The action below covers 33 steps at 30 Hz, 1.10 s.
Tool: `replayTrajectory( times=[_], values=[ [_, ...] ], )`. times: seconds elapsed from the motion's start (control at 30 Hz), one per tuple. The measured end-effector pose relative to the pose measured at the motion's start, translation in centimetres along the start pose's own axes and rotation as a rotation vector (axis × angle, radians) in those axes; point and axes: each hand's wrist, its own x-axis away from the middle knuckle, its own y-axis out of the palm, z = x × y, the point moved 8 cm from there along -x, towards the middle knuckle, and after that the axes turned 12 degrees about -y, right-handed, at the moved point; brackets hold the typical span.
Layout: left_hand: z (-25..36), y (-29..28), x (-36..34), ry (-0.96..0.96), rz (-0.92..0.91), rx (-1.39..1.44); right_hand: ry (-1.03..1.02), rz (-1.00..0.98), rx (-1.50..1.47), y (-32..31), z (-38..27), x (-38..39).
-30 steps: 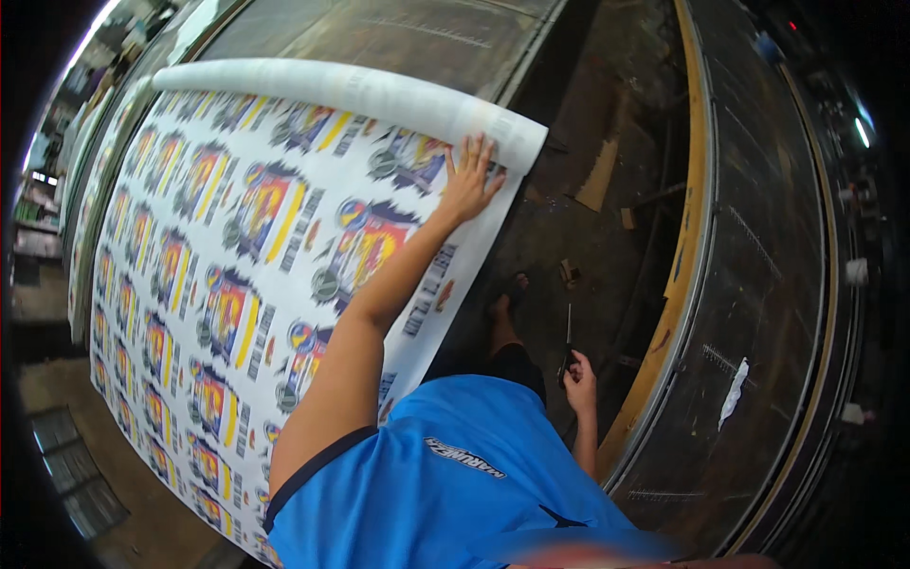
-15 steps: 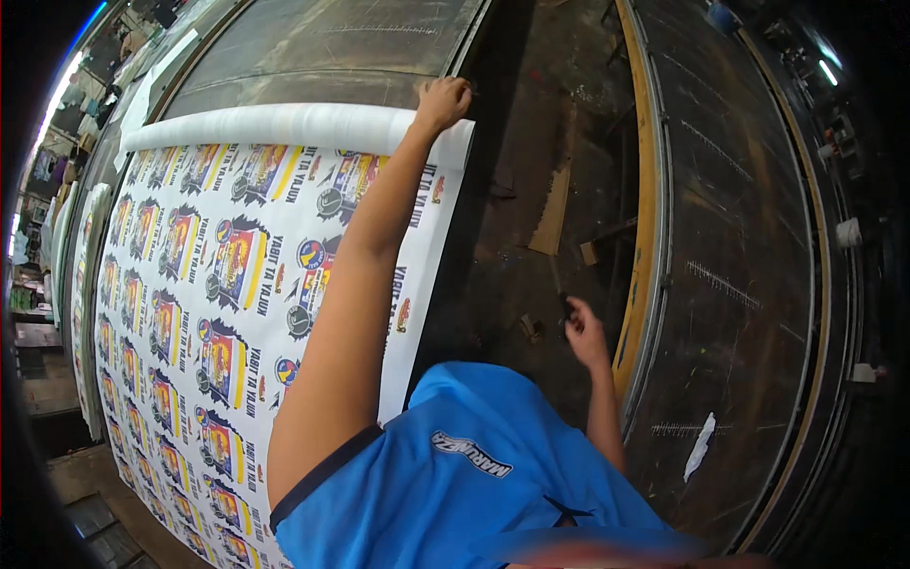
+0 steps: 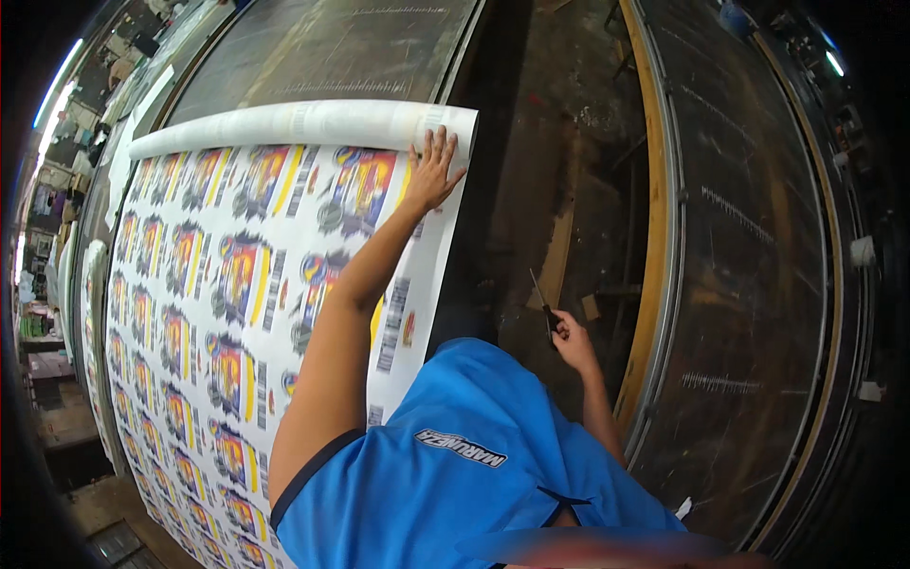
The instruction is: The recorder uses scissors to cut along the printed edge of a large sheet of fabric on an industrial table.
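Observation:
A wide white sheet point(image 3: 223, 213) printed with rows of colourful repeated designs lies over the dark table on the left. Its far part is wound into a long white roll point(image 3: 284, 123) that runs across the table. My left hand point(image 3: 435, 174) rests with spread fingers against the near side of the roll, close to its right end, palm over the printed face. Out over the gap beside the table, my right hand point(image 3: 572, 339) is closed around a slim pointed blade with a black handle point(image 3: 553, 322). The blade points up and left; its exact kind is unclear.
Beyond the roll, the bare dark tabletop point(image 3: 379, 47) shows pale ruler-like marks. A second long dark table point(image 3: 730, 284) with a yellowish edge point(image 3: 656, 190) runs along the right. Cardboard pieces point(image 3: 561, 256) lie on the floor between the tables. Cluttered shelving lines the far left.
My left hand has moved from the roll's far side to its near side, fingers now spread flat. The right hand has shifted slightly down and left, and the blade shows more clearly.

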Motion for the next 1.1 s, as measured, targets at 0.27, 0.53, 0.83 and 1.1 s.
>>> replayTrajectory(
  times=[0.27,0.53,0.83,1.1],
  values=[
    [-6.6,7.5,-36.0,-0.358,-0.188,-0.100,-0.109,0.028,0.181,-10.9,-8.1,-21.9],
    [-0.1,14.5,-46.6,-0.126,0.202,0.035,0.028,0.382,-0.100,-19.1,0.0,-34.2],
    [-0.8,20.3,-68.1,-0.135,0.039,-0.053,0.039,0.143,0.149,-26.9,2.3,-59.0],
    [-3.4,23.4,-93.2,-0.086,0.090,0.073,-0.261,0.090,0.127,-38.9,-13.1,-93.0]
  ],
)
